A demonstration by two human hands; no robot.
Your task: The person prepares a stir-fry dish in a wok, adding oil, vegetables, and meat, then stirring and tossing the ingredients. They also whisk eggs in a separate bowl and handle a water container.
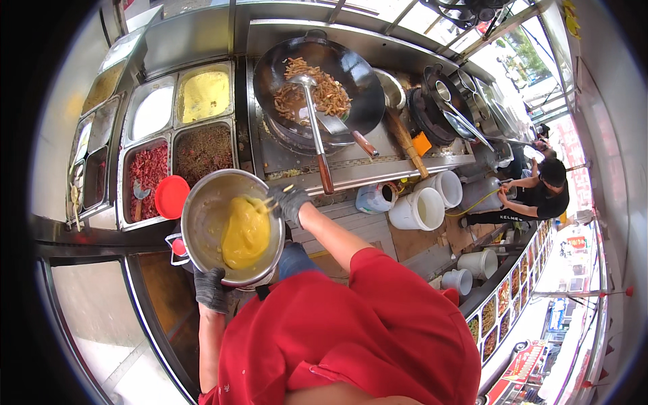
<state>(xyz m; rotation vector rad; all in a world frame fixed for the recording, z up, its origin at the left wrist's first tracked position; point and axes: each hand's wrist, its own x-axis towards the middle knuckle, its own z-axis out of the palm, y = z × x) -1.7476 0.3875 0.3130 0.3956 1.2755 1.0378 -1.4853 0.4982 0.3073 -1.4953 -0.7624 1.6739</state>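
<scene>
A large stainless steel mixing bowl (205, 228) is tilted before me, with a thick yellow mixture (246, 235) like beaten egg inside. My left hand (211, 289), in a dark grey glove, grips its near left rim. In a matching glove, my right hand (292, 203) is at the right rim, holding chopsticks (268, 203) whose tips reach to the mixture. A red round lid or dish (172, 197) sits just left of the bowl. What supports the bowl from below is mostly hidden.
A wok (367, 96) of browned food strips, with a ladle (314, 124) and spatula (336, 125), stands on the range ahead. Steel pans of minced ingredients (202, 152) line the left. White buckets (417, 208) occupy the floor at right, near a person in black (544, 195) by a gas cylinder (481, 192).
</scene>
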